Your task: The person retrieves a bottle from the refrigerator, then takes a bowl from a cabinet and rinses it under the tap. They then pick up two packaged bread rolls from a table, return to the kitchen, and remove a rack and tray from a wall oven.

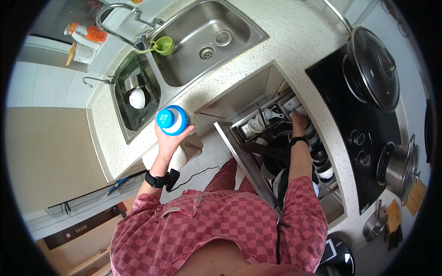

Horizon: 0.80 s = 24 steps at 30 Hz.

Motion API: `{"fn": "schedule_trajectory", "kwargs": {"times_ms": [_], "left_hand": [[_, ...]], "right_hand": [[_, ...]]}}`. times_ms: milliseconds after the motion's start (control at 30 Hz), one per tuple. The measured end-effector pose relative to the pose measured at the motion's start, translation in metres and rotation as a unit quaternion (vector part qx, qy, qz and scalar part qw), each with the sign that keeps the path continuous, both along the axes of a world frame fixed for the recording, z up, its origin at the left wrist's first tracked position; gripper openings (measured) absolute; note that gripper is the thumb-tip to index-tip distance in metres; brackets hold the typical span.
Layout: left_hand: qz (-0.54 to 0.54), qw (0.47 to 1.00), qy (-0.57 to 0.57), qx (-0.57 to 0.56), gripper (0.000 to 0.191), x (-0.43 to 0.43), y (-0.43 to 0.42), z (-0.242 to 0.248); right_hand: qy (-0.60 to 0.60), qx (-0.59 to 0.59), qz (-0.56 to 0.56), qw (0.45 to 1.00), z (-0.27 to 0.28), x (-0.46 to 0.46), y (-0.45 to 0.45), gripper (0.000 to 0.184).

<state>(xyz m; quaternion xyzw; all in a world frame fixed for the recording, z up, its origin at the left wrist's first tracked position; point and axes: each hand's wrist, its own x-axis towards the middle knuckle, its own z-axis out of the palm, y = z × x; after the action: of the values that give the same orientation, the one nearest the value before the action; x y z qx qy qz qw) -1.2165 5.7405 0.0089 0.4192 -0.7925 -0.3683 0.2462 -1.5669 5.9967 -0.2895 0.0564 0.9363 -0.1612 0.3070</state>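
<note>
My left hand (169, 141) is wrapped around a white plastic bottle with a blue screw cap (165, 119), held upright near the counter edge beside the sink. The cap bears writing. Deep in a pulled-out cabinet drawer (241, 165) is my right hand (299, 123), at its far side by some white containers (292, 103). Its fingertips are partly hidden, so a grip cannot be made out. Close to it lie a white round-headed utensil (272, 114) and a metal tray (247, 130) of small items. Dark pans (276, 148) and dark-capped jars (319, 156) fill the rest.
A double steel sink (207, 24) holds green measuring cups (163, 46) on its divider and a white bowl (137, 99) in the smaller basin. At right, a black cooktop (345, 103) carries a lidded wok (373, 69) and a steel pot (400, 169). A cream bin (179, 155) stands below the counter.
</note>
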Motion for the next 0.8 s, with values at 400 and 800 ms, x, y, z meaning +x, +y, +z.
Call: {"fn": "schedule_trajectory", "kwargs": {"times_ms": [400, 800], "left_hand": [[0.003, 1.0, 0.007, 0.011, 0.073, -0.008, -0.014, -0.011], [-0.013, 1.0, 0.025, 0.011, 0.056, -0.024, -0.014, -0.018]], "right_hand": [[0.135, 0.004, -0.03, 0.99, -0.006, -0.004, 0.009, 0.088], [0.16, -0.052, -0.127, 0.978, -0.001, -0.001, 0.034, 0.09]]}}
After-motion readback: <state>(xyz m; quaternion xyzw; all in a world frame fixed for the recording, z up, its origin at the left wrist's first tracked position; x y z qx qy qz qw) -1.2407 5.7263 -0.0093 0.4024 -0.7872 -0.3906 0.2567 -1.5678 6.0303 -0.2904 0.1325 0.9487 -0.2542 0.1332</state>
